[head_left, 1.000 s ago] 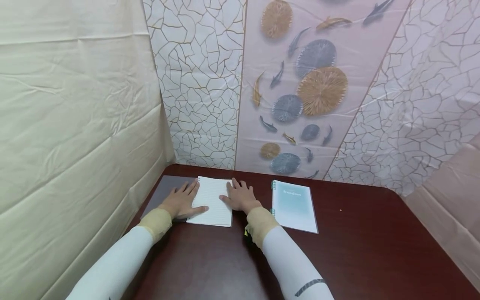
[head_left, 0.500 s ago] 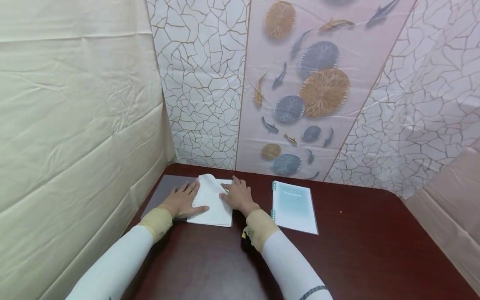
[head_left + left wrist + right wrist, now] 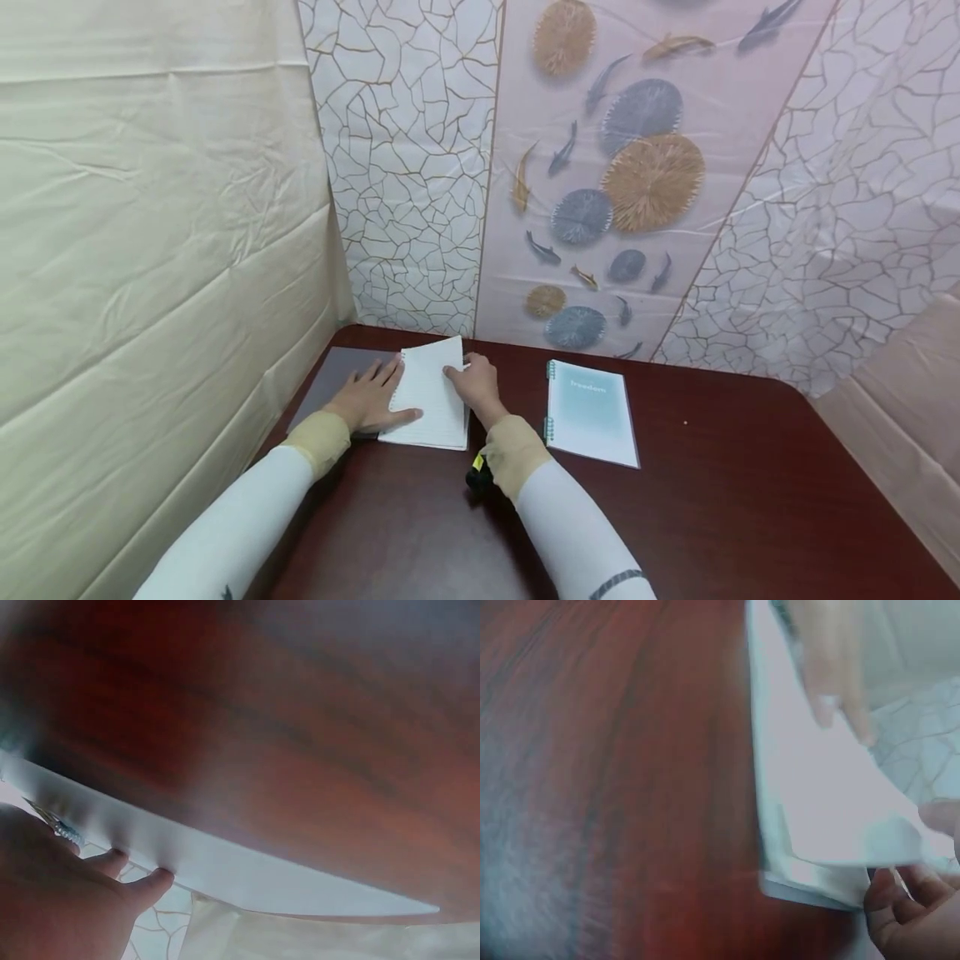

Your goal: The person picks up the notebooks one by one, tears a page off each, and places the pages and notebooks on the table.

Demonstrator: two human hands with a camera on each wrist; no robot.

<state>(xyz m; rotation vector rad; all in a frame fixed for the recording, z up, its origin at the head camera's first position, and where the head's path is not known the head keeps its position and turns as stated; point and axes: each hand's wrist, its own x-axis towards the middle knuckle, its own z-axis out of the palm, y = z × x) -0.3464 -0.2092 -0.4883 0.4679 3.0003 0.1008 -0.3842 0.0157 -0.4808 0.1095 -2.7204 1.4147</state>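
An open spiral notebook point(image 3: 423, 417) with lined white pages lies at the back left of the table, its grey cover point(image 3: 330, 379) folded out to the left. Across the spiral, my left hand point(image 3: 367, 402) rests with fingers spread and thumb out over the page. At the right edge, my right hand point(image 3: 477, 385) pinches a lined page point(image 3: 840, 802) between thumb and fingers. That page is lifted and bent up off the sheets below, as the right wrist view shows. In the left wrist view, my left hand point(image 3: 67, 892) reaches along the cover point(image 3: 247, 874).
A second spiral notebook point(image 3: 591, 417), with a pale teal cover marked "freedom", lies to the right. A small black and yellow object point(image 3: 477, 475) shows by the right wrist. The dark red table point(image 3: 735, 483) meets a cloth wall point(image 3: 187, 292) on the left.
The right hand has gone from lying on the notebook's right edge to pinching a page, whose far right corner has risen. The left hand has stayed in place.
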